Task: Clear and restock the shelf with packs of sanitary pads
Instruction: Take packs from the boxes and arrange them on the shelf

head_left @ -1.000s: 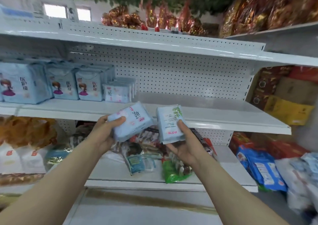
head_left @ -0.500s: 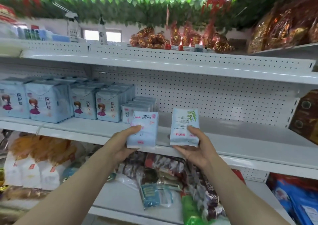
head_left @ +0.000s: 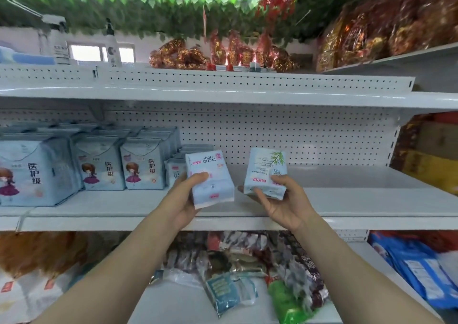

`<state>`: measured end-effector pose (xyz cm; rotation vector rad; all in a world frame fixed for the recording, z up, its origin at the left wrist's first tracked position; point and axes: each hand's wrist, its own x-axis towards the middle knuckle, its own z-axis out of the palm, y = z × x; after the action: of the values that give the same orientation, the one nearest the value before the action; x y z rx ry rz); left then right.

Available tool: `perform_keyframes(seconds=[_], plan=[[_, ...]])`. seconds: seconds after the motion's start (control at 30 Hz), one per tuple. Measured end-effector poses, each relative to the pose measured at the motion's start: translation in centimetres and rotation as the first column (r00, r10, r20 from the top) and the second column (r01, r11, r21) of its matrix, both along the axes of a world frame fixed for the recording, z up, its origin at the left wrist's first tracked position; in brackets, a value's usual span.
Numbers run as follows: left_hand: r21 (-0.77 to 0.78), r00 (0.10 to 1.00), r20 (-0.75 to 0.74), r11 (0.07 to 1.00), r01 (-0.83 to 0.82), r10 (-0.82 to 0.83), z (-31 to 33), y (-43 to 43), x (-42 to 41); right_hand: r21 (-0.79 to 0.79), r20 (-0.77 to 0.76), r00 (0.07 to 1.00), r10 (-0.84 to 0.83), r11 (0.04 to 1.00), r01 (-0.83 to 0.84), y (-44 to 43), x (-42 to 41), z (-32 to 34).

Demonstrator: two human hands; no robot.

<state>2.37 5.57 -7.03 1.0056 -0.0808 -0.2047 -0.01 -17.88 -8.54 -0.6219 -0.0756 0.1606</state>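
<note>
My left hand (head_left: 184,199) grips a small pale-blue pad pack with red print (head_left: 210,177), held upright above the white middle shelf (head_left: 347,199). My right hand (head_left: 285,204) grips a second small pack with a green leaf picture (head_left: 265,172), also upright, a little to the right of the first. Both packs hang just over the shelf's front half, right of a short stack of small packs (head_left: 176,168). A row of larger blue pad packs with a cartoon girl (head_left: 99,167) fills the shelf's left part.
A pegboard back wall (head_left: 297,135) closes the shelf behind. The shelf above (head_left: 223,95) carries bottles and red-gold packets. Below lie mixed snack bags (head_left: 247,261) and blue packs (head_left: 416,269) at the right. Cartons (head_left: 431,155) stand on the neighbouring unit.
Both hands have risen with their packs from below the shelf edge to over the middle shelf, and the view has tilted up and closer.
</note>
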Motion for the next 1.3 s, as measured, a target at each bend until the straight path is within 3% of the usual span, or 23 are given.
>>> perform_keyframes(seconds=[0.2, 0.6, 0.7, 1.0, 1.23, 1.3], plan=[[0.029, 0.998, 0.018, 0.998, 0.057, -0.057, 0.0, 1.5, 1.0, -0.018, -0.008, 0.992, -0.125, 0.992, 0.124, 2.4, -0.5, 0.3], [0.084, 0.997, 0.0, 0.994, 0.072, -0.072, 0.6, 1.2, 2.5, -0.302, -0.037, 0.962, -0.271, 0.921, 0.248, 2.5, -1.2, 1.0], [0.077, 0.999, 0.015, 0.996, 0.046, -0.047, 0.5, 0.7, 2.9, -0.394, -0.033, 0.955, -0.293, 0.883, 0.257, 2.0, -1.3, 1.1], [0.02, 0.993, 0.11, 0.999, 0.028, -0.03, 0.2, -0.4, 3.5, -0.449, -0.07, 0.97, -0.234, 0.875, 0.179, 0.1, -0.4, 0.9], [0.009, 0.998, 0.041, 0.999, -0.039, 0.038, -0.5, -0.5, 3.6, -0.586, -0.053, 0.967, -0.248, 0.792, 0.171, -0.4, 0.5, 1.3], [0.072, 0.996, 0.033, 0.994, -0.082, 0.08, -0.7, -0.3, 3.6, -0.599, -0.042, 0.974, -0.222, 0.786, 0.153, -0.3, 0.7, 1.6]])
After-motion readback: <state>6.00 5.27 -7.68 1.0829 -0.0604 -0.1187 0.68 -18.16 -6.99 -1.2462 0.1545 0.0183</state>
